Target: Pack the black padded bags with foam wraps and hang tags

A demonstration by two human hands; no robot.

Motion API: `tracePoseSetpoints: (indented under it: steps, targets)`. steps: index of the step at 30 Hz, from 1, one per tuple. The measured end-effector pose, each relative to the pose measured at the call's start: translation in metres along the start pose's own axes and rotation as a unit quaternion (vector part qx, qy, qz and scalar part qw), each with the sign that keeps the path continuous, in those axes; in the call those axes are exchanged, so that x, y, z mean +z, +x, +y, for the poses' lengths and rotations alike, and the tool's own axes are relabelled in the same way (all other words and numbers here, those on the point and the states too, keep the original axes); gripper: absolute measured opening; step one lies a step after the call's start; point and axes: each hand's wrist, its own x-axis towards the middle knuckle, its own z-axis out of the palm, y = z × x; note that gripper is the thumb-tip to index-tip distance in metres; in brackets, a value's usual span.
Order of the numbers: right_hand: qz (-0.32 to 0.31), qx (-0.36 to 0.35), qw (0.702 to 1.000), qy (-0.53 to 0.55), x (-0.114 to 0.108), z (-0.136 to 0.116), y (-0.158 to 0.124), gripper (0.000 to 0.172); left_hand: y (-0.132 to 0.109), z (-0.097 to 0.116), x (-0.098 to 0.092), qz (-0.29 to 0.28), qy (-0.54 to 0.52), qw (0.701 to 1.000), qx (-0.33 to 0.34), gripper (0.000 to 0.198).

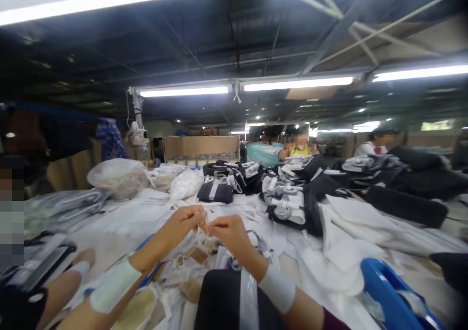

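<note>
Holding one thin pale string (207, 226) up in front, in the small space between two hands. Pinching it with the left hand (185, 220), thumb and finger tips pressed close. Pinching it with the right hand (228, 230) too, fingers curled in. Cannot tell about the tips of both hands touching.

Wearing two white cuffs (115, 286), one on each wrist. Just under the hands, can see small brown cards (197, 255), too jumbled to count. Under the right hand, can see one big black pack (221, 298) with one shiny band (248, 300) across it. Near the left arm, can find one round tub (139, 308). Over to the right, can find one blue tray (383, 288) and many white sheets (343, 237). Farther off, can count one small black pack (206, 192) with one pale band. Past the piles, can spot two people (300, 148).
</note>
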Motion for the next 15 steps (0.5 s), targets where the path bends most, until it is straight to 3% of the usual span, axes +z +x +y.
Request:
tracePoseSetpoints:
  steps: [3, 7, 11, 15]
  targets:
    - [0.061, -0.069, 0.977, -0.192, -0.007, 0.003, 0.002, 0.021, 0.008, 0.001, 0.010, 0.019, 0.004, 1.000, -0.001, 0.037]
    - [0.091, -0.053, 0.961, -0.257, -0.014, 0.004, 0.000, 0.017, 0.011, 0.005, 0.020, 0.055, -0.012, 0.998, -0.002, 0.037]
    - [0.110, -0.011, 0.973, -0.202, -0.017, 0.004, -0.005, 0.010, 0.011, 0.004, 0.035, 0.044, -0.193, 0.979, -0.051, 0.034]
    - [0.087, 0.054, 0.994, 0.031, -0.023, -0.001, -0.011, 0.007, 0.012, -0.002, 0.048, 0.029, -0.409, 0.907, -0.095, 0.036]
